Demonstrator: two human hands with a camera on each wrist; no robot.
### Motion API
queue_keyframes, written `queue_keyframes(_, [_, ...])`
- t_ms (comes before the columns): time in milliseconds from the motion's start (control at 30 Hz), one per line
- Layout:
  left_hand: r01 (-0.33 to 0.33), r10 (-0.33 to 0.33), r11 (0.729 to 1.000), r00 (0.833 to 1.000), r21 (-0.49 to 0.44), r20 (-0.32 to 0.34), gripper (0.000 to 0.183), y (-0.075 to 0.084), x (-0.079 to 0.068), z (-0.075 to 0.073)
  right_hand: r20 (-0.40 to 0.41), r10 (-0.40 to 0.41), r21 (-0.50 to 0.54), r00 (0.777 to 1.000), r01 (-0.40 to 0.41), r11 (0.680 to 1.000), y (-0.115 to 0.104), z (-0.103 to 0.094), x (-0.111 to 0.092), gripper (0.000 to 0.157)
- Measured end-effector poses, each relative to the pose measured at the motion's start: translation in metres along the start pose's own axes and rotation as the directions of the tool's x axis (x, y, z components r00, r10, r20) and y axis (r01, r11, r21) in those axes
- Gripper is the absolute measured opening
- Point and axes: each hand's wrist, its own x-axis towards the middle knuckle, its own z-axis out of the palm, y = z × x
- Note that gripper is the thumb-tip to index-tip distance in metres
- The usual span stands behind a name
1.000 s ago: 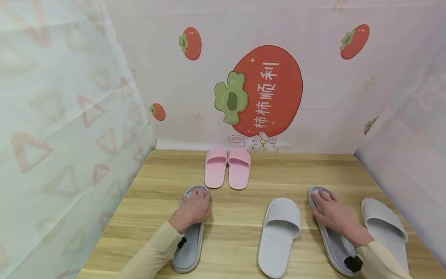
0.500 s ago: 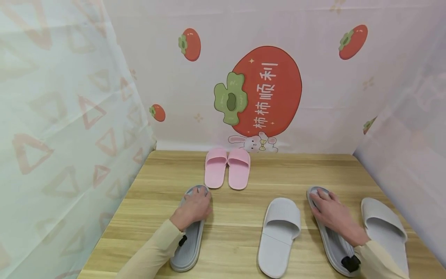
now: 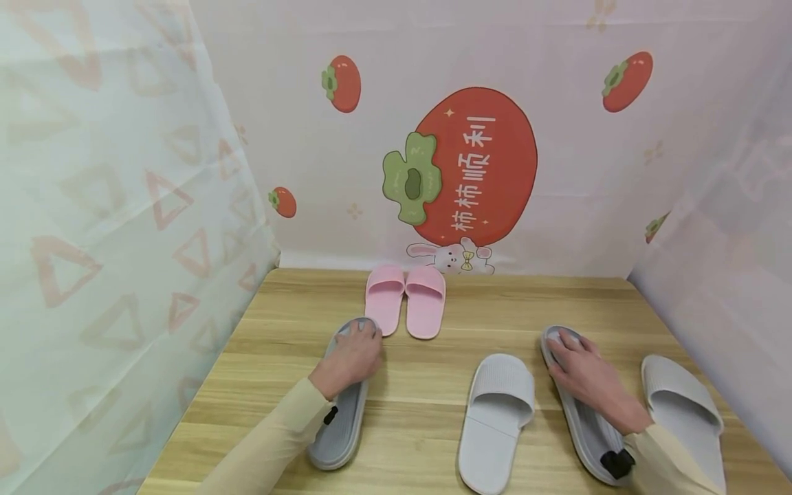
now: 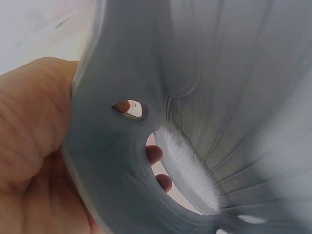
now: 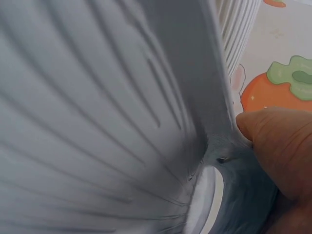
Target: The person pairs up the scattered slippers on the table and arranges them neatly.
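Observation:
My left hand grips a blue-grey slide slipper by its front strap part, at left in the head view. In the left wrist view the thumb lies along the slipper's side edge, and fingertips show through an opening. My right hand holds a matching blue-grey slipper the same way, at right. Its thumb presses the outer edge in the right wrist view, where the ribbed inner sole fills most of the picture; the other fingers are hidden there.
Two small pink slippers stand side by side at the back wall. One light grey slipper lies between my hands; another lies right of my right hand. All rest on a wooden board enclosed by printed cloth walls.
My left hand has moved forward and slightly right with its slipper, whose toe now overlaps the left pink slipper in the head view. My right hand and its slipper have shifted slightly forward and left.

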Motion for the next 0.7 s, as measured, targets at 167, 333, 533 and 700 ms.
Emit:
queue_keyframes(167, [-0.028, 0.028, 0.999, 0.999, 0.022, -0.021, 0.039, 0.004, 0.006, -0.009, -0.061, -0.031, 0.004, 0.998, 0.032, 0.999, -0.002, 0.001, 0.005, 0.042])
queue_keyframes(333, [-0.032, 0.032, 0.999, 0.999, 0.0, 0.0, 0.042, 0.01, 0.015, -0.011, -0.082, -0.034, -0.001, 0.996, 0.034, 0.999, -0.004, 0.003, 0.008, 0.042])
queue_keyframes(533, [-0.008, 0.012, 0.998, 0.998, -0.063, 0.06, 0.046, 0.014, 0.024, 0.0, -0.009, 0.019, -0.006, 1.0, -0.019, 1.0, -0.007, 0.003, 0.01, 0.046])
queue_keyframes(700, [0.051, -0.041, 0.993, 0.994, -0.106, 0.1, 0.048, 0.013, 0.032, 0.013, -0.008, 0.021, 0.007, 1.0, -0.021, 1.0, -0.009, 0.002, 0.01, 0.046])
